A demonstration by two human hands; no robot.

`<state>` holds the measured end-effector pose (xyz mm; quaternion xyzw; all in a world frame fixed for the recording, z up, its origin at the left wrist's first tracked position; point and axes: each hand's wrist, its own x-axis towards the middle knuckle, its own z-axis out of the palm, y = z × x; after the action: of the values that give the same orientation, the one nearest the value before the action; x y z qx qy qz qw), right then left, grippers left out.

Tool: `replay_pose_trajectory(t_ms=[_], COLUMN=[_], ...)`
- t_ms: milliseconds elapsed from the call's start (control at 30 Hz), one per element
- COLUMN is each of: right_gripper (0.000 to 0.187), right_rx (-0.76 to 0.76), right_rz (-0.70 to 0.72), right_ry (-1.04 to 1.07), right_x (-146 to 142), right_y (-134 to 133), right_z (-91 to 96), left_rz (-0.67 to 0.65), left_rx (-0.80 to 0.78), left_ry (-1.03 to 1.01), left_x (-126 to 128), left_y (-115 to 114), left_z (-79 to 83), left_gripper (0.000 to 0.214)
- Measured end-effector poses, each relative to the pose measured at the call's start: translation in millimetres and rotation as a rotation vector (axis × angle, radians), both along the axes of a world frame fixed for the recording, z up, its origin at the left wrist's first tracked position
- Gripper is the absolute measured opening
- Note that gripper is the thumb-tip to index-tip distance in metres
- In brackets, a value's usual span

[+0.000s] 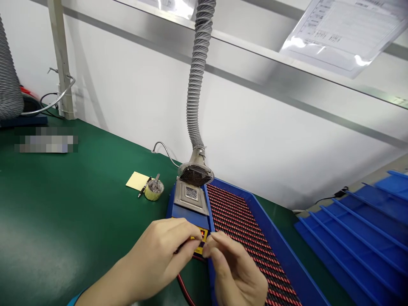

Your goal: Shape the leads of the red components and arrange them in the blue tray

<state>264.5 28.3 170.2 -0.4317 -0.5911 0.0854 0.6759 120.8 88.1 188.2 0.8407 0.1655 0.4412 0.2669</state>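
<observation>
My left hand (168, 250) is closed in a pinch, thumb against forefinger, just in front of the solder pot (191, 216). Close beside it, my right hand (234, 267) also pinches, its fingertips almost meeting the left ones. Whatever lies between the fingertips is too small to make out. Behind the hands, the pot's yellow control panel (203, 236) shows a red light. A square metal bath (191, 193) sits on top of the pot. From under my left hand a dark red cable (184, 289) runs toward the bottom edge.
Rows of red-and-black wires (245, 229) fill a blue tray (274, 238) to the right. A fume hose (197, 76) hangs above the pot. At left lie a yellow notepad (136, 180), a pen (144, 187) and a small tub (154, 191). Blue bins (360, 238) stand far right.
</observation>
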Motion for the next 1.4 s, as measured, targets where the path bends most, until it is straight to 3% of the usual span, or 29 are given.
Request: replay_pose_trajectory(t_ms=[67,167,267,333,400,500,600,667,733,800,867,933,1033,1133,1200,1267,1333,1400], right_gripper=[0.030,0.015,0.031,0.037,0.037,0.011,0.039,0.033,0.015,0.028,0.041,0.040,0.010,0.031,0.026,0.016,0.031,0.041], right_rx=[0.073,-0.029,-0.328,-0.374,-0.264,-0.060,0.112,0.132,-0.029,-0.263,-0.354,-0.254,-0.059,0.048,0.061,-0.080,-0.275,-0.314], right_rz=[-0.121,-0.159,0.078,0.269,0.264,0.050,-0.088,-0.160,-0.165,-0.017,0.175,0.238,0.115,-0.008,-0.091,-0.065,0.131,0.331], right_ry=[-0.199,-0.191,0.141,0.356,0.392,0.088,-0.267,-0.367,-0.291,-0.062,0.184,0.286,0.113,-0.153,-0.235,-0.149,0.091,0.307], right_x=[-1,-5,-5,-3,0,6,6,4,1,-1,-2,1,5,6,3,0,-1,-1], right_y=[-1,-1,2,3,3,2,2,2,2,2,3,3,3,2,1,2,3,4], right_z=[-2.0,-3.0,-1.1,0.7,1.6,0.3,-2.1,-2.4,-1.3,0.2,1.0,0.8,-0.8,-2.7,-3.3,-2.6,-0.5,1.8], left_rz=[-0.009,0.054,0.123,0.124,0.089,0.011,-0.043,-0.029,0.022,0.070,0.087,0.065,-0.016,-0.080,-0.068,-0.009,0.064,0.098], left_rx=[0.001,0.183,0.349,0.328,0.209,-0.029,-0.127,-0.051,0.109,0.257,0.292,0.184,-0.114,-0.260,-0.175,0.033,0.239,0.287], left_ry=[-0.008,0.037,0.084,0.075,0.044,0.003,0.018,0.062,0.112,0.138,0.121,0.076,0.023,0.032,0.059,0.084,0.088,0.063], left_x=[0,3,6,6,5,1,-1,1,3,5,6,5,0,-2,-1,2,4,4], left_y=[1,2,3,2,1,0,-1,0,1,2,2,1,0,-1,-1,-1,-1,-1], left_z=[-0.4,-4.2,-7.8,-7.4,-4.3,2.3,4.7,2.1,-2.6,-6.8,-8.3,-6.2,0.5,4.3,2.5,-1.7,-5.3,-6.1], left_gripper=[0.017,0.021,0.028,0.028,0.024,0.017,0.016,0.017,0.023,0.028,0.029,0.025,0.017,0.016,0.017,0.022,0.027,0.028])
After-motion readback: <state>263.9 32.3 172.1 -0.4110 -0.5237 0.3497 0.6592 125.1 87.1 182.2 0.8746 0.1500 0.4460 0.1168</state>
